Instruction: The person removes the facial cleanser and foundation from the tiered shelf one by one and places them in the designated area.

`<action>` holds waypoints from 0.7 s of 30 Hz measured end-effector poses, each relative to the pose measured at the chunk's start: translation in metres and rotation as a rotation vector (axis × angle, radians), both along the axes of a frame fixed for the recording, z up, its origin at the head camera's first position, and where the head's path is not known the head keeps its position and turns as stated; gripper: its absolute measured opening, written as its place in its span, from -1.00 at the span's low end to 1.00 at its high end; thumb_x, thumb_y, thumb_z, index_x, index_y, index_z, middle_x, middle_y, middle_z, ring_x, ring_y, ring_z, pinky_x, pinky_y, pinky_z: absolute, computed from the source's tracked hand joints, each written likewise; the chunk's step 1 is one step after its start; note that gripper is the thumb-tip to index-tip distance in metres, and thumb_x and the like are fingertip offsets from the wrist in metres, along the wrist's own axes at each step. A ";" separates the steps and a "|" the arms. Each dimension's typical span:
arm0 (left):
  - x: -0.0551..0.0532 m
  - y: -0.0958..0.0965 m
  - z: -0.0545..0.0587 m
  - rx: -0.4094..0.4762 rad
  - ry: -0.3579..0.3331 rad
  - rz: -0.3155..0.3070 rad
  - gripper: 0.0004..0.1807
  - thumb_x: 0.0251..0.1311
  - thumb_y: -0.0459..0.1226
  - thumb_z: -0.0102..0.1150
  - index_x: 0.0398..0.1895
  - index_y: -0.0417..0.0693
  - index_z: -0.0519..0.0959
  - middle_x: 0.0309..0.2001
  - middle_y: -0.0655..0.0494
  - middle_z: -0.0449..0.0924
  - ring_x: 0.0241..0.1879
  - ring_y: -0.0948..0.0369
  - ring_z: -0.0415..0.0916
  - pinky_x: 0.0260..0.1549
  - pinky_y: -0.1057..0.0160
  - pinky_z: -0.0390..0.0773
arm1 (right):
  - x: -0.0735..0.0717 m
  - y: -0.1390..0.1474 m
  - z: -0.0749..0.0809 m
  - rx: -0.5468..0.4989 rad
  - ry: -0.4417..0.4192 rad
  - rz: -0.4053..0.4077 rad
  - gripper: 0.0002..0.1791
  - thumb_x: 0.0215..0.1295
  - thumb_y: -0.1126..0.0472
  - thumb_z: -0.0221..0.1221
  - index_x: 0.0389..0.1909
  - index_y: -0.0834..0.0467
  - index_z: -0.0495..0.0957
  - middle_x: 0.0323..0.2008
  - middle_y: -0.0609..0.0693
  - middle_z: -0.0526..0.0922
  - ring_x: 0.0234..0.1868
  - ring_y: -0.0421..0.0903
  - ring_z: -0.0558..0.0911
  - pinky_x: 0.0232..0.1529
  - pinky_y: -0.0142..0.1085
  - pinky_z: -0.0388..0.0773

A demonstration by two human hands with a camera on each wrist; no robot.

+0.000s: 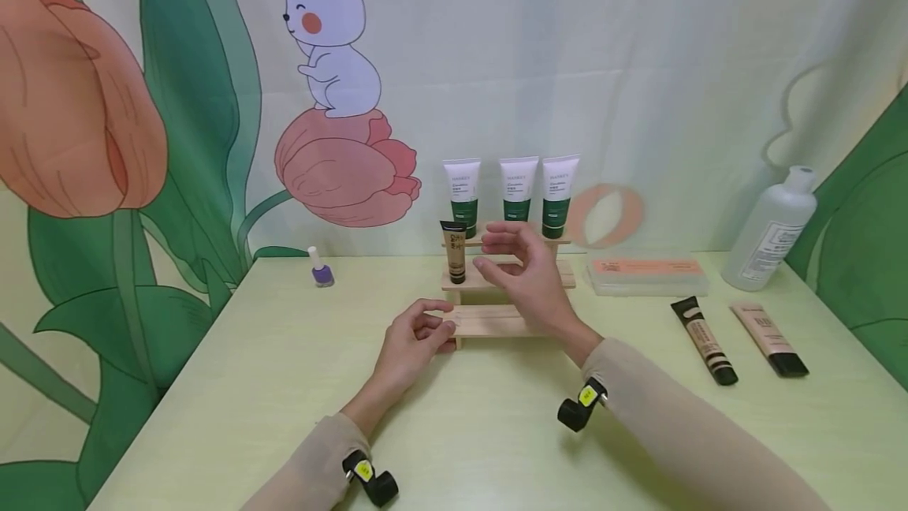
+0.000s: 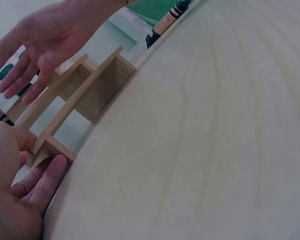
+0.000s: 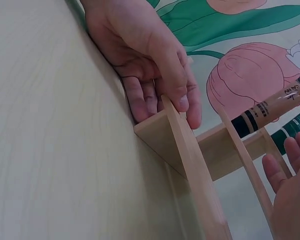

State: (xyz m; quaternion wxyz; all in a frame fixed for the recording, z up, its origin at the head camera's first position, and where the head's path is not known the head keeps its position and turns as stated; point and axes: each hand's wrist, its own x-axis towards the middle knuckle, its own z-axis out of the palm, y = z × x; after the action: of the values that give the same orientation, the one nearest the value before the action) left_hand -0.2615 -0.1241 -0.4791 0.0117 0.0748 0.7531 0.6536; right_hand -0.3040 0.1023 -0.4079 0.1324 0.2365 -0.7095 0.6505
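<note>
A three-tier wooden stand (image 1: 489, 322) is on the table. My left hand (image 1: 414, 341) grips the left end of its lowest shelf, thumb (image 3: 172, 85) on top and other fingers (image 2: 52, 175) around the leg beneath. On the middle shelf, toward the left, a small tan tube with black ends (image 1: 456, 252) stands upright on its cap. My right hand (image 1: 532, 278) is over the stand just right of that tube, fingers loosely bent with nothing between them. Behind it, three white-and-green tubes (image 1: 463, 192) stand on the top shelf; the hand partly covers the middle one.
Right of the stand lie a clear flat case with an orange label (image 1: 645, 274), a tan-and-black tube (image 1: 705, 340) and a pinkish tube with black cap (image 1: 769, 339). A translucent bottle (image 1: 769, 231) stands at the back right, purple nail polish (image 1: 321, 270) at the back left.
</note>
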 end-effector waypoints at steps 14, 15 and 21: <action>0.002 0.000 0.002 0.002 0.009 0.000 -0.70 0.58 -0.35 0.34 0.28 -0.05 0.68 -0.09 -0.14 0.76 -0.12 0.04 0.83 -0.03 0.14 0.90 | -0.007 -0.028 -0.001 0.028 -0.064 0.002 -0.42 0.47 0.25 0.49 0.40 0.10 0.50 0.23 0.08 0.68 0.27 0.07 0.69 0.35 0.03 0.75; 0.002 0.000 0.002 0.004 0.009 -0.001 -0.71 0.58 -0.36 0.34 0.28 -0.06 0.68 -0.09 -0.14 0.76 -0.12 0.04 0.83 -0.04 0.14 0.90 | -0.007 -0.030 -0.001 0.040 -0.068 -0.004 -0.42 0.46 0.25 0.50 0.40 0.10 0.50 0.23 0.07 0.68 0.27 0.06 0.69 0.35 0.02 0.75; 0.001 -0.001 0.001 0.004 0.009 -0.008 -0.70 0.58 -0.36 0.33 0.29 -0.06 0.67 -0.07 -0.14 0.75 -0.12 0.05 0.84 -0.04 0.14 0.90 | -0.009 -0.036 -0.002 0.094 -0.075 -0.055 -0.46 0.46 0.25 0.50 0.35 0.08 0.53 0.18 0.04 0.71 0.22 0.02 0.70 0.33 -0.01 0.77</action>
State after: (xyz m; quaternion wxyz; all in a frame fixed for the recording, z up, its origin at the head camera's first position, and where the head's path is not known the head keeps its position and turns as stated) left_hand -0.2604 -0.1248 -0.4776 0.0108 0.0810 0.7514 0.6547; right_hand -0.3126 0.0659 -0.4099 0.1124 0.1985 -0.7498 0.6211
